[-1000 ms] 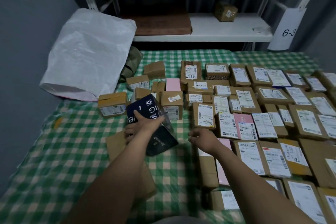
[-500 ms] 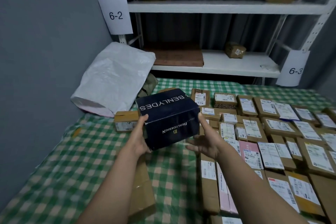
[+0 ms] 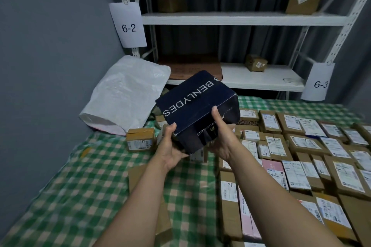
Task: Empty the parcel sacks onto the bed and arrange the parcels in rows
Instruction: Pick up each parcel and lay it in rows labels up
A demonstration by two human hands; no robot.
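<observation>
1. Left hand (image 3: pixel 171 147): cupped under the near left corner of the box (image 3: pixel 195 102), thumb on its top edge, fingers curled beneath and hidden.
2. Right hand (image 3: pixel 220 136): gripping the near right side of the box, thumb upright on the front face, fingers wrapped round the far side.
3. Hands: apart, both clamped on the box, one at each near corner.
4. Box: one, navy with white lettering, held tilted in the air above the bed (image 3: pixel 66 196), in front of the shelf (image 3: pixel 261 79).
5. Parcels (image 3: pixel 301 146): brown and a few pink, labels up, laid in close rows on the right half of the bed. The rows run off the right and lower edges, so no full count.
6. Lone parcel (image 3: pixel 140 141): one, brown, apart from the rows, near the sack (image 3: pixel 124 94).
7. Sack: one, white, slumped at the bed's far left corner against the wall (image 3: pixel 50 66).
8. Card (image 3: pixel 138 178): one flat brown piece under the left forearm.
9. Open room: a strip of checked cloth along the left side, between the wall and the rows.
10. Shelf: two boards in view, four parcels in all.
11. Tags: two readable, 6-2 (image 3: pixel 128 26) and 6-3 (image 3: pixel 319 82).
</observation>
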